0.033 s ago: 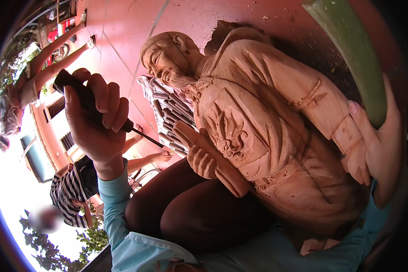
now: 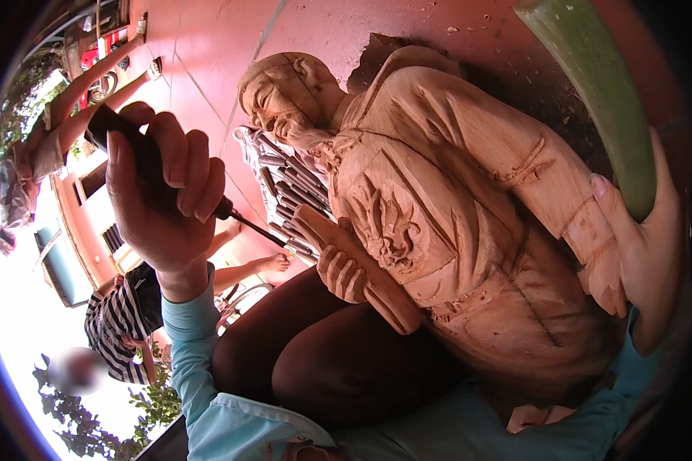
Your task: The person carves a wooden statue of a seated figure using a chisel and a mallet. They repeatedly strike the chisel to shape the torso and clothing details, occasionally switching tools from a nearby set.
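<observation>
Two hands are occupied, one on either side of a large wooden statue (image 2: 469, 184), which lies at a slant just beyond the person's dark-clad knees (image 2: 346, 361), its bearded head (image 2: 292, 100) toward the upper left.

Only a little has changed since the previous picture: the left hand (image 2: 165, 211) has tipped very slightly, so the butt of the black-handled tool (image 2: 144, 163) sits a touch higher and its thin dark shaft (image 2: 255, 229) reaches a little farther right. The left fingers are curled firmly around that handle, with the thumb pressed along it. Where the shaft ends cannot be told, since it is lost against the bundle of carving tools (image 2: 288, 184) behind it.

The right hand (image 2: 646, 246) is closed around the narrow lower end of a thick green club (image 2: 600, 84); its thumb shows, while most of its fingers are hidden. Both club and statue are where they were.

For the work, the shift seems to count for little: it looks like an adjustment of the tool's angle rather than a cut, as the club is well apart from the handle. The chest relief (image 2: 392, 230) and the tablet (image 2: 392, 296) in the statue's carved hand (image 2: 342, 273) look the same as before.
</observation>
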A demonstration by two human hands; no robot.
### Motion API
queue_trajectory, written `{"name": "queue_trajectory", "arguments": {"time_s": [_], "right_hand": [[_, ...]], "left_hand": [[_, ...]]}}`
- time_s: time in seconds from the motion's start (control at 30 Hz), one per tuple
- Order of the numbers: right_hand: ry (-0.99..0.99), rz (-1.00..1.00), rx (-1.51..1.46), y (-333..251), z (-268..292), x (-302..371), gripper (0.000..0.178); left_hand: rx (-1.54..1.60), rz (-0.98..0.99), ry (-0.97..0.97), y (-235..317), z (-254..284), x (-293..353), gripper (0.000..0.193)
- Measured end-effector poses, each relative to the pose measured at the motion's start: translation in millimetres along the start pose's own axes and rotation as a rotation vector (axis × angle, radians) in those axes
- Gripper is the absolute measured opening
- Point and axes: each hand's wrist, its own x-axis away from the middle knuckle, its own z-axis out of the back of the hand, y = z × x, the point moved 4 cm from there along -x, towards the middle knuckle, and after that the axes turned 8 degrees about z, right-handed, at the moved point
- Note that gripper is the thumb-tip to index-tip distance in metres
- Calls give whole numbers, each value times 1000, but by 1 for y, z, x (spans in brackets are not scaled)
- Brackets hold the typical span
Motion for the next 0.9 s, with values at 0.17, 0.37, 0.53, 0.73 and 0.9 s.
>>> {"name": "queue_trajectory", "arguments": {"time_s": [0.17, 0.37, 0.53, 0.73, 0.9], "right_hand": [[-129, -49, -106, 2, 1, -4, 51], [-146, -52, -114, -3, 1, -7, 48], [-64, 18, 23, -6, 0, -8, 45], [202, 93, 15, -3, 5, -8, 26], [368, 161, 55, 1, 19, -11, 22]], "left_hand": [[230, 224, -173, -30, -43, -41, 40], [144, 356, -260, -45, -65, -52, 39], [153, 377, -280, -38, -79, -54, 29], [-85, 528, -242, -36, -101, -52, 34], [-71, 438, -240, -34, -100, -55, 30]]}}
